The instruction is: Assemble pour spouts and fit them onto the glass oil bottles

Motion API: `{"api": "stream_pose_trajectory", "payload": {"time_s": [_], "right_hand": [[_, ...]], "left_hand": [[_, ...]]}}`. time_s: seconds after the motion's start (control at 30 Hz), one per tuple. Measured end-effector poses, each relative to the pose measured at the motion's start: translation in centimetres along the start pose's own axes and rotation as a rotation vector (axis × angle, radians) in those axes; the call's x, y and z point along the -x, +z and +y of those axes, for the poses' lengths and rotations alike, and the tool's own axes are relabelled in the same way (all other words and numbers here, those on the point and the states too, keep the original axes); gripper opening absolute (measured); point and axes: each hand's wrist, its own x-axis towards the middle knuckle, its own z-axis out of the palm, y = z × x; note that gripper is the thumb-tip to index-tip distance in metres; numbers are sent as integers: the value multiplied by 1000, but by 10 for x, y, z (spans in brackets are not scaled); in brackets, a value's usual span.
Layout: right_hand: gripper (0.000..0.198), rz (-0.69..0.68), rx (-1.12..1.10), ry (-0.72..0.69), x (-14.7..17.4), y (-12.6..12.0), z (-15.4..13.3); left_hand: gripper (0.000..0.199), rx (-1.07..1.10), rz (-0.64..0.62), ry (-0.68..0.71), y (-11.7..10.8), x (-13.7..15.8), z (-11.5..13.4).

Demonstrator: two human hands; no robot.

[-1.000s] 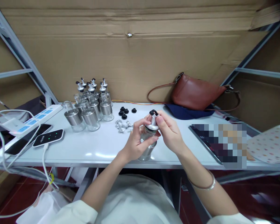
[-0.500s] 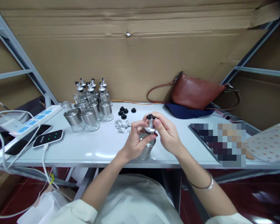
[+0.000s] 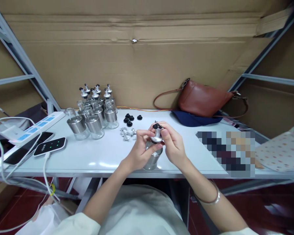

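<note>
At the front of the table stands a glass oil bottle (image 3: 151,163) with a steel band, a metal pour spout (image 3: 157,137) with a black tip at its mouth. My left hand (image 3: 143,151) is closed around the bottle's neck, its index finger by the spout. The fingers of my right hand (image 3: 175,143) pinch the spout from the right. Whether the spout is fully seated is hidden by my fingers. Loose silver spout parts (image 3: 127,133) and several black stoppers (image 3: 129,118) lie just beyond my left hand.
Back left, several glass bottles (image 3: 94,125) stand together, the rear ones with spouts fitted. A power strip (image 3: 40,125), a phone and a device with green lights (image 3: 50,146) lie left with white cables. A brown bag (image 3: 203,98) rests on a navy cap (image 3: 193,120) at back right.
Both hands stay on the bottle and spout, with only a slight shift of the fingers. The whole view has moved a little; nothing else on the table differs.
</note>
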Motion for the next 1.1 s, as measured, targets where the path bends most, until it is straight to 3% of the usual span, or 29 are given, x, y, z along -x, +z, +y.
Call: {"api": "stream_pose_trajectory", "payload": {"time_s": [0.27,0.47,0.57,0.83,0.97,1.1], "right_hand": [[26,-49,202,-72,-2,-20,-11],[23,-36,247,-94,9,-33,-15],[22,-15,272,-107,11,-37,-12],[22,-42,350,-95,18,-34,4],[26,-215,389,66,35,-20,22],[31,-370,427,254,49,-7,40]], "left_hand": [[25,-405,-3,35,-22,1,16],[22,-723,112,-238,-68,3,41],[22,-816,187,-303,-95,6,46],[20,-1088,426,-146,-141,5,32],[18,-1183,419,-151,-146,-1,25],[15,-1382,313,-168,-147,-10,27]]}}
